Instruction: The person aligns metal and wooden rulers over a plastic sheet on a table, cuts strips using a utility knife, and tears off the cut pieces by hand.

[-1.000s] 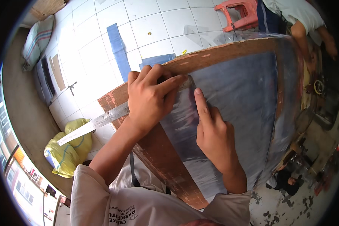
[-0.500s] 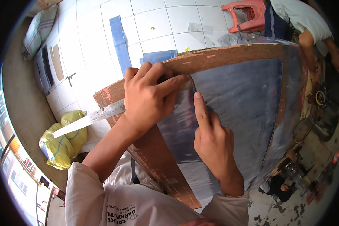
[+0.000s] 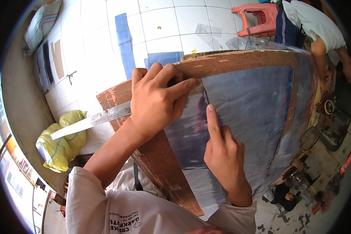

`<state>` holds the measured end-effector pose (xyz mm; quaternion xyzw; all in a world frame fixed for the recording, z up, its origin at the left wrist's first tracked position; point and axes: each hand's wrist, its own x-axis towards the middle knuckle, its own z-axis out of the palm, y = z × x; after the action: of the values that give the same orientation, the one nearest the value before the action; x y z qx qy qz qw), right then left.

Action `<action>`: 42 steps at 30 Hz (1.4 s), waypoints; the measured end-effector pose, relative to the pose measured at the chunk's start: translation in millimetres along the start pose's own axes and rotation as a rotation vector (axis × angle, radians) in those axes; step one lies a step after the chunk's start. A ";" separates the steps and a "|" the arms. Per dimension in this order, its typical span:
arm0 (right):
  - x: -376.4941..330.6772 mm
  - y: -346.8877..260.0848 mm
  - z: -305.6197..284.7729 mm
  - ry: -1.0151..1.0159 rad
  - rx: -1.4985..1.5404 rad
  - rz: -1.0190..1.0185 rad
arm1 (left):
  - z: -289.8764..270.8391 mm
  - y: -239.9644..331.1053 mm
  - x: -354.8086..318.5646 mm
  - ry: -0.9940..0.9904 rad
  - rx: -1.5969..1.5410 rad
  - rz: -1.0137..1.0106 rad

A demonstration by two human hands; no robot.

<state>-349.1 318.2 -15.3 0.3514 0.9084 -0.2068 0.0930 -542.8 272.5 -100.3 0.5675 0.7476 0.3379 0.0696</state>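
A blue sheet (image 3: 249, 105) with a glossy, plastic-like surface lies on a brown wooden board (image 3: 160, 160). Across the board's left part runs a long metal ruler (image 3: 89, 120), its left end sticking out past the edge. My left hand (image 3: 156, 97) presses down on the ruler with bent fingers and covers its middle. Beside the ruler's right end, my right hand (image 3: 224, 150) holds a thin, dark, blade-like tool (image 3: 206, 94). The index finger stretches along it while the other fingers curl under. The tool's handle is hidden by that hand.
Blue strips (image 3: 124, 43) lie on the white tiled floor beyond the board. Yellow sacks (image 3: 64, 142) sit at the left. A red plastic stool (image 3: 255, 19) stands at the far right, near another person (image 3: 316, 23) bending over work. Another person (image 3: 284, 197) is at lower right.
My right hand has drawn slightly toward me with the thin tool, away from my left fingertips. The left hand still presses on the ruler. The whole view has shifted a little.
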 end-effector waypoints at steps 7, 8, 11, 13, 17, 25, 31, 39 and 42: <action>-8.8 -0.2 2.7 0.006 -0.028 0.001 | -1.2 -0.4 0.6 -0.013 -0.017 0.005; -9.5 0.2 4.5 0.018 -0.026 -0.004 | -0.7 -0.3 1.1 -0.010 -0.024 0.006; -8.7 2.8 0.5 0.032 0.044 0.002 | -1.2 1.0 1.1 -0.014 -0.007 0.005; -8.8 1.9 -6.2 0.034 0.116 0.010 | -1.7 0.8 0.1 -0.013 0.001 0.006; -2.6 2.5 -5.2 0.028 0.167 0.024 | -1.3 0.5 0.9 -0.001 -0.005 0.007; 15.1 4.5 1.4 0.084 0.125 -0.024 | -2.8 1.8 1.6 -0.009 -0.013 0.000; 16.5 0.3 -0.2 0.025 0.161 0.016 | -1.6 0.6 1.6 -0.006 -0.014 0.000; 13.6 -0.1 3.7 0.039 0.176 0.008 | -2.9 2.5 2.7 -0.030 -0.007 -0.026; 8.4 -1.3 4.2 0.016 0.157 0.031 | -2.2 2.7 2.4 -0.026 -0.001 -0.023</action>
<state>-356.0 320.5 -21.3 0.3733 0.8845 -0.2730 0.0612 -542.6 274.1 -96.3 0.5632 0.7529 0.3301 0.0833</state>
